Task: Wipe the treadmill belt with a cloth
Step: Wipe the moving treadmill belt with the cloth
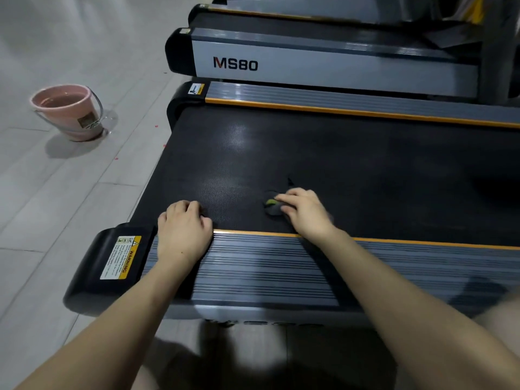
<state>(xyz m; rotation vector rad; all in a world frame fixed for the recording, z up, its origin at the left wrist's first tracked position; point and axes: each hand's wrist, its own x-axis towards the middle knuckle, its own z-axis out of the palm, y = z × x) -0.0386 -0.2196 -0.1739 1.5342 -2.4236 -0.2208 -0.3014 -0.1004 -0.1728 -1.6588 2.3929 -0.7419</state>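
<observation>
The right hand [305,211] is in the lower middle of the frame and presses a small dark cloth [273,206] flat on the treadmill belt [323,164]; the fingers are spread over it, and a green mark shows on the cloth beside the fingertips. The left hand [183,228] is to the left of it, curled and resting with the fingers on the belt edge and the palm on the ribbed side rail [253,266]. It holds nothing that I can see.

The cloth is small and nearly the same colour as the belt, so I judge that parts of the wide belt can easily be missed, mostly toward the far orange strip [337,111]. If the left hand pushes, the belt may slide and the body may lose support. The pink bucket [67,111] stands in the upper left of the frame on the floor [56,206], with a wet patch beside it; a foot could slip there.
</observation>
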